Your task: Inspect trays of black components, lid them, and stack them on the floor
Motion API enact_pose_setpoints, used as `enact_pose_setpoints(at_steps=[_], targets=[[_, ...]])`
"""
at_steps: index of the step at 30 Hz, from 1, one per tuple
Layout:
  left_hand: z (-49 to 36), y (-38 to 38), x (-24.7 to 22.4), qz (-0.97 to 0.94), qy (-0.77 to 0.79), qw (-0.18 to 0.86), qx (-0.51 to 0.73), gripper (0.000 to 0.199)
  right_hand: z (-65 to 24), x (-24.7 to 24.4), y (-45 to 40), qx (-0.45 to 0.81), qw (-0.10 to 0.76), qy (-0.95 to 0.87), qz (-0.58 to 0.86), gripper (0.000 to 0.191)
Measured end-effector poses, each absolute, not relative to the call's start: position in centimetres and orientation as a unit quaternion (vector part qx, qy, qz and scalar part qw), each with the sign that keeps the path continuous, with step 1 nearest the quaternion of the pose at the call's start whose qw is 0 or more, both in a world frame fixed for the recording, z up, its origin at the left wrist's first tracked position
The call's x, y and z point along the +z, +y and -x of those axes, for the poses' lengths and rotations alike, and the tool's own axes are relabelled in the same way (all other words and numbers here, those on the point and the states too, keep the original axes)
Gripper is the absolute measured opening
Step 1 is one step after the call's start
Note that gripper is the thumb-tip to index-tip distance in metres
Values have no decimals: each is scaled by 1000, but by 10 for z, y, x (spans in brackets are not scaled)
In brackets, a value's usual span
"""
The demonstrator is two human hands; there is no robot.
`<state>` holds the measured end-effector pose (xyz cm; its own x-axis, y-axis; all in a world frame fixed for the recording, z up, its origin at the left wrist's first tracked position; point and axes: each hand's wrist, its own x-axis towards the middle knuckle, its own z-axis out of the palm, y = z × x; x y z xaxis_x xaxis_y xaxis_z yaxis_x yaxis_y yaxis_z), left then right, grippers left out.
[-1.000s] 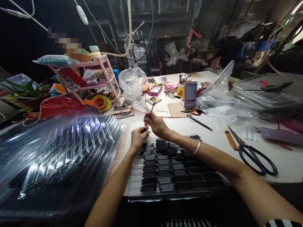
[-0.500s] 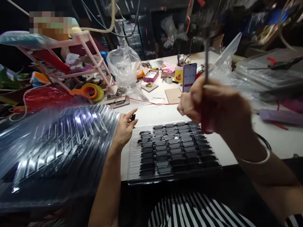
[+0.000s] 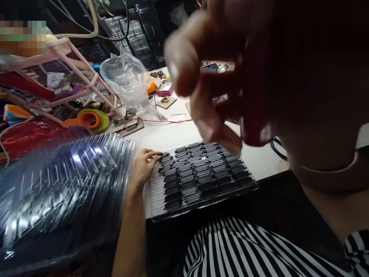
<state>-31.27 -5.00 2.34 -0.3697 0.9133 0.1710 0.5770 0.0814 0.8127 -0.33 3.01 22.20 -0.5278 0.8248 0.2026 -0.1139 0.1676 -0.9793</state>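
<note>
A clear plastic tray [image 3: 158, 200] on the table holds rows of small black pin connectors [image 3: 201, 167]. At its far left corner my left hand [image 3: 144, 166] has its thumb and fingers closed on one black connector [image 3: 165, 154]. My right hand [image 3: 207, 104] is raised very near the camera, large and partly blurred. Its fingers are wrapped round the dark red handle [image 3: 255, 129] of a screwdriver, whose shaft lies out of sight in the shadow. A bracelet circles the right wrist.
A stack of clear plastic trays [image 3: 72, 184] stands left of my left arm. Behind are a pink rack [image 3: 86, 82], a clear plastic bag [image 3: 125, 79], an orange tape dispenser [image 3: 89, 120] and a red wire [image 3: 161, 120]. A phone [image 3: 209, 68] shows partly behind my right hand.
My left hand has brought the black connector down to the tray's far left corner. My right hand has come closer to the camera with the screwdriver. The view has shifted and tilted.
</note>
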Motion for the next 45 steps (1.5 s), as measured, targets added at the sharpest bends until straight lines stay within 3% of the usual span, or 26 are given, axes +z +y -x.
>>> enact_pose_setpoints(at_steps=[2,4,7,11,16,22,29,34,41,45], targets=[[310,-51,22,-532,704,198,426,19,12,218,11,611,399,-654,202,66],[307,-53,19,-527,702,199,436,24,14,202,-4,638,400,-643,139,41],[302,-58,15,-504,696,210,467,38,9,160,-14,659,457,-582,136,17],[292,-66,10,-477,678,236,508,42,-4,101,-16,665,476,-530,223,16],[281,-92,14,-445,690,175,544,34,-18,65,-25,613,515,-509,316,17],[258,-134,34,-528,703,153,451,10,-27,51,-35,578,496,-532,370,21],[240,-128,38,-662,672,40,329,15,-24,45,-41,604,461,-545,355,18],[241,-112,32,-675,678,70,284,13,-30,44,-45,613,451,-545,352,17],[243,-114,34,-604,691,101,385,8,-24,54,-48,615,436,-564,338,17],[258,-130,33,-490,703,105,504,19,-11,60,-51,641,405,-576,306,17]])
